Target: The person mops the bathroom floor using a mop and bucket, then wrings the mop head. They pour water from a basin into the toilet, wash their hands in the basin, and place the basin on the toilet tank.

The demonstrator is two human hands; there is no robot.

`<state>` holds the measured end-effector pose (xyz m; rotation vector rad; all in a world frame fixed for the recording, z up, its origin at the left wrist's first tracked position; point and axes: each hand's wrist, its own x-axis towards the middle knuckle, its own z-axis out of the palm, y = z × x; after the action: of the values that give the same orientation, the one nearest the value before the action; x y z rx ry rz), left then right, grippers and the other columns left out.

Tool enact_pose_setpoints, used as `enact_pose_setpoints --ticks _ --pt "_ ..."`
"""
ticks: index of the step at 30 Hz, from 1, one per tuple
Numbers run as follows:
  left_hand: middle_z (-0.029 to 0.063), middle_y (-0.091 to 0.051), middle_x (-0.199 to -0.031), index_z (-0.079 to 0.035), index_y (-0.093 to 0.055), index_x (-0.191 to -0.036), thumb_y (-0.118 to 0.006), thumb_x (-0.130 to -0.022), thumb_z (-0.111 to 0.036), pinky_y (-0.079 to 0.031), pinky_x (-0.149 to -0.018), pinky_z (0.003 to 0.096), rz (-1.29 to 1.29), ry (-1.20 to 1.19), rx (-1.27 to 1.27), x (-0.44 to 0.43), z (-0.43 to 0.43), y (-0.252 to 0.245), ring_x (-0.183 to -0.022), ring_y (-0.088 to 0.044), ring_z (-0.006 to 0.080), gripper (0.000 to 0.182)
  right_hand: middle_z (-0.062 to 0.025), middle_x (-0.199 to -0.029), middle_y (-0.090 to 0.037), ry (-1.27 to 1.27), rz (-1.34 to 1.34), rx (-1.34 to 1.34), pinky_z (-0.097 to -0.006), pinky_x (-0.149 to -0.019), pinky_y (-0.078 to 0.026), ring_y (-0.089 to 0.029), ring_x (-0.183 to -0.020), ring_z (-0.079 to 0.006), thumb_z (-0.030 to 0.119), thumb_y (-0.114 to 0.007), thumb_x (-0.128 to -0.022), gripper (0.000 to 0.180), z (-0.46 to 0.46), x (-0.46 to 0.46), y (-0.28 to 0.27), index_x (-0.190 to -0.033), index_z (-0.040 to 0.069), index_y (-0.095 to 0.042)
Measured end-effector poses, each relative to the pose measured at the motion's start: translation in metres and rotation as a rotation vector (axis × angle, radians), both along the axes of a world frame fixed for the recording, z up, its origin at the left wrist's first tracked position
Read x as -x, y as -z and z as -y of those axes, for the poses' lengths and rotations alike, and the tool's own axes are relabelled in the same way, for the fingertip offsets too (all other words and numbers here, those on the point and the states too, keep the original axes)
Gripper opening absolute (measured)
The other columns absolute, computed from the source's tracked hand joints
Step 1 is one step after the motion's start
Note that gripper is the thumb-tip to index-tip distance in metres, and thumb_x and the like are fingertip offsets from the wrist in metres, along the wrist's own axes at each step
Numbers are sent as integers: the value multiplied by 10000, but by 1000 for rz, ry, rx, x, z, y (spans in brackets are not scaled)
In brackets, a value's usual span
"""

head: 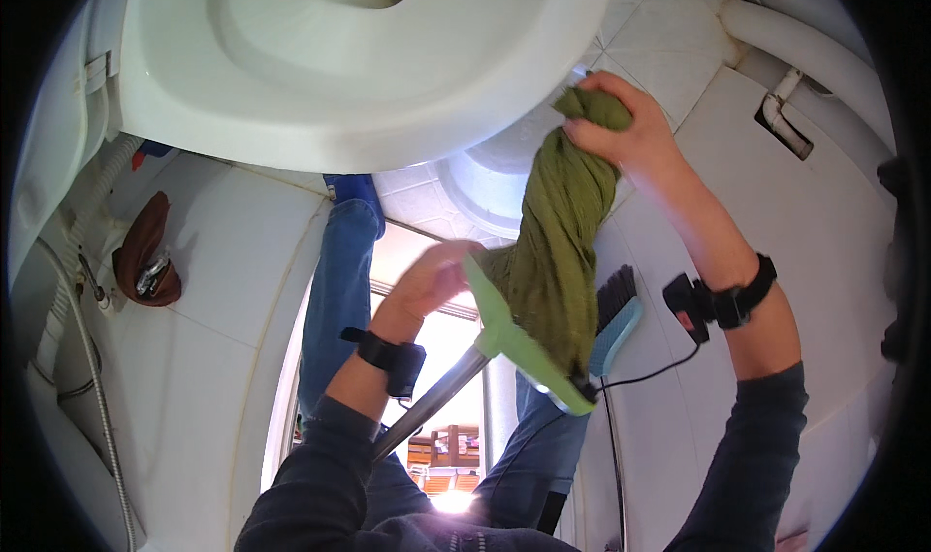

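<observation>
My right hand (618, 119) grips the upper, bunched end of a twisted olive-green cloth (564, 232). The cloth hangs down against the light-green head (502, 326) of a mop or squeegee. At the left end of that head is my left hand (444, 272), slightly blurred; its fingers are partly hidden, so whether they hold the cloth or the head does not show. A metal pole (433, 399) runs from the head down past my left forearm.
A white ceramic washbasin (349, 130) juts in above my hands. Below it stands a translucent tub (480, 188). A blue brush (618, 334) on a thin pole leans at the right wall. Hoses (87, 363) and a brown cloth (145, 254) are at left; white pipes (807, 46) are at upper right.
</observation>
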<state>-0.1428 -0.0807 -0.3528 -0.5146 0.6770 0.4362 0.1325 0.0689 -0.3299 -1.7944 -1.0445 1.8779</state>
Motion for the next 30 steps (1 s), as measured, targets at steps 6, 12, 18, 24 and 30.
enact_pose_setpoints --ticks 6,12,18,24,30 --pt "15 -466 -627 24 -582 -1126 -531 -958 -295 -360 -467 219 -3 -101 -377 30 -15 -17 -497 -432 95 363 -22 -907 -613 234 75 -119 -262 -772 -479 -574 -823 -123 131 -720 -754 307 39 -10 -9 -1005 36 -571" --pt "67 -595 -735 19 -619 -1027 -334 -1003 -479 -440 -563 273 -244 405 97 -3 3 -11 -602 -528 152 574 -7 -911 -604 499 -52 -49 -245 -769 -471 -567 -832 -110 142 -719 -772 301 19 2 0 -1015 42 -575" --pt "98 -633 -1178 5 -547 -1239 -392 -985 -470 -497 -837 310 421 -28 151 -36 52 -6 -998 -623 175 561 -31 -940 -607 249 -26 -68 -251 -782 -461 -562 -869 -117 149 -713 -755 331 16 39 -3 -1031 31 -573" --pt "118 -633 -1154 -19 -572 -1210 -559 -921 -180 -534 -818 334 438 260 462 -74 38 -43 -995 -637 201 331 -53 -955 -618 92 -42 -123 -270 -822 -473 -576 -892 -130 172 -712 -751 371 5 37 -2 -1057 12 -576" --pt "140 -572 -1240 -3 -475 -1293 -535 -944 -251 -506 -897 351 836 -25 271 -104 13 -79 -1066 -605 213 432 -81 -1008 -643 -82 -19 -118 -285 -851 -483 -597 -933 -145 152 -696 -772 423 -17 24 4 -1147 3 -570"
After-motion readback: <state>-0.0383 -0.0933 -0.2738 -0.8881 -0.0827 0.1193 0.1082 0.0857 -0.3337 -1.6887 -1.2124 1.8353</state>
